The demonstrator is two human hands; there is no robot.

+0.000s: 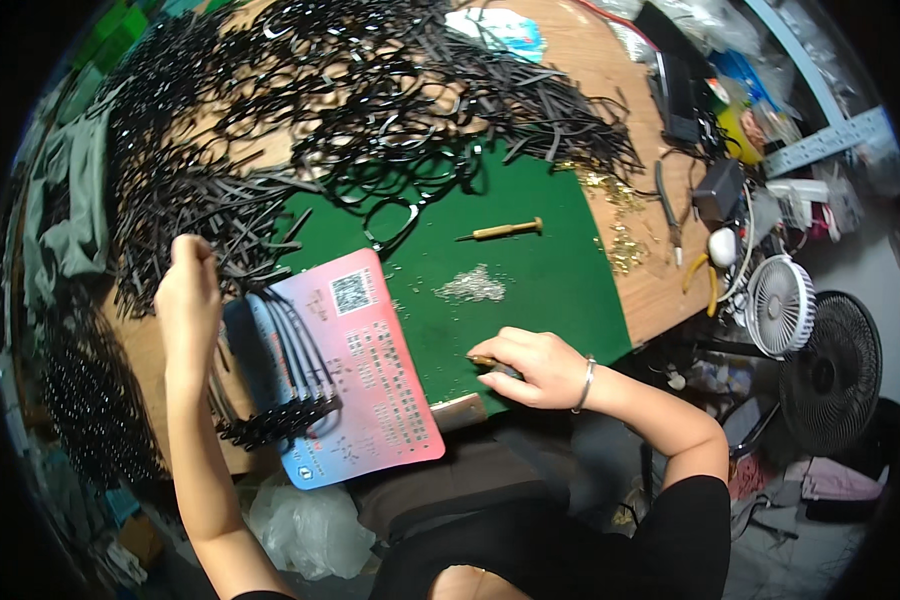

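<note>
My left hand (190, 290) is raised at the left, over the near edge of a pile of black eyeglass temples (205, 215). Its fingers are curled together, and whatever they may hold is hidden. My right hand (538, 370) grips a small screwdriver (483, 361) with a brass-coloured end, above the green mat (560, 300). A little heap of tiny silver screws (475, 284) lies on the mat. Beyond it rests another brass-handled screwdriver (500, 231). Several black glasses (282, 425) with their temples attached are lined up across a pink and blue printed mat (395, 400).
Many black eyeglass frames (380, 110) are heaped at the back. Small gold-coloured pieces (625, 250) are scattered right of the green mat. Pliers with yellow handles (705, 282), a white fan (782, 305) and a black fan (828, 372) stand along the right side.
</note>
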